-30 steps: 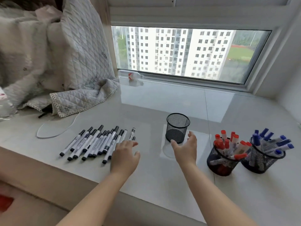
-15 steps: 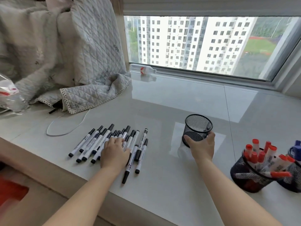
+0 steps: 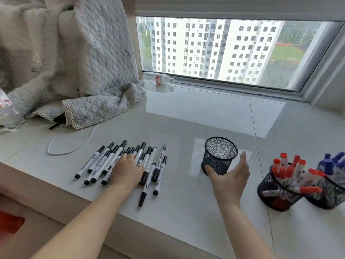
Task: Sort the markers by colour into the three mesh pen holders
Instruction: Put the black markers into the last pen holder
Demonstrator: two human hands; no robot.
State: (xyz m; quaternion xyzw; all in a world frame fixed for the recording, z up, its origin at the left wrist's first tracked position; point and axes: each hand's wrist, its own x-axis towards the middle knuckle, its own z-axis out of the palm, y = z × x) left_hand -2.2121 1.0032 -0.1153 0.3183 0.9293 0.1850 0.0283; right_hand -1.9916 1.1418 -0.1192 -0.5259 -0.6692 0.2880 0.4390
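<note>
- Left hand (image 3: 127, 170): lies palm down on the spread of black markers (image 3: 119, 161), fingers bent over the barrels near the middle of the row; whether they pinch any single marker cannot be told.
- Right hand (image 3: 230, 177): held just near-right of the empty mesh holder (image 3: 220, 156), fingers straight and apart, thumb pointing left toward the holder's base; it holds nothing, and whether the thumb touches the mesh cannot be told.
- Black markers: white barrels with black caps, lying flat on the sill (image 3: 186, 212) in a loose row, left of centre; most point far-right, a few lie crossed at the right end, one reaching nearest of all.
- Empty mesh holder: black, round, upright, centre of the sill, nothing inside.
- Red-marker holder (image 3: 278, 195): black mesh, upright, at the near right; filled with red-capped markers (image 3: 293, 172) leaning at mixed angles.
- Blue-marker holder (image 3: 328, 193): black mesh, touching or just beside the red one on its right, partly cut off by the frame edge; holds blue-capped markers (image 3: 334, 163).
- Quilted blanket (image 3: 78, 68): grey-white, lace-edged, heaped at the far left, one corner draped on the sill.
- White cable (image 3: 71, 144): looped on the sill between blanket and black markers.
- Plastic bottle (image 3: 160, 79): lying on its side, red-and-white label, at the window's (image 3: 233, 51) foot.
- Window: wide, at the far side; white apartment blocks outside.
</note>
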